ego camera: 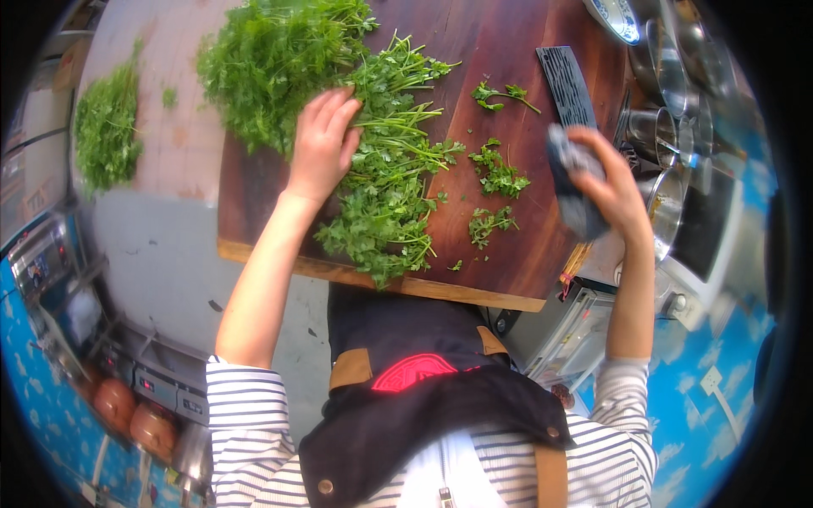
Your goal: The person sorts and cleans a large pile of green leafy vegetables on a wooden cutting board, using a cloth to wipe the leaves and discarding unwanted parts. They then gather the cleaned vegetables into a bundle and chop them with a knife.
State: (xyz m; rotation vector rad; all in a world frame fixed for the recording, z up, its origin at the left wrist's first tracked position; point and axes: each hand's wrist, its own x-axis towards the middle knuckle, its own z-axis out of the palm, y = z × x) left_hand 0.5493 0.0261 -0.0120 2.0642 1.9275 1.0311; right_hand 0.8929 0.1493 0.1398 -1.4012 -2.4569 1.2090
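Leafy green herbs, probably cilantro or parsley (279,70), form a large pile on the wooden board (463,38). Beside it, smaller bunches (387,184) lie with stems pointing right. My left hand (324,140) touches the herbs between pile and bunches; its fingertips are partly hidden in leaves. At the board's right side, my right hand (610,178) grips a blurred, dark grey-blue cloth-like bundle (581,209). Just beyond it lies a dark, patterned cleaver blade (567,82), its near end hidden. Loose sprigs (498,171) are scattered between the bunches and the blade.
Another herb bunch (111,127) lies on the pale surface at the left. Steel bowls (667,203), a steel cup (651,130) and a blue-and-white bowl (616,19) stand along the right. The board's front edge (381,276) is close to my apron.
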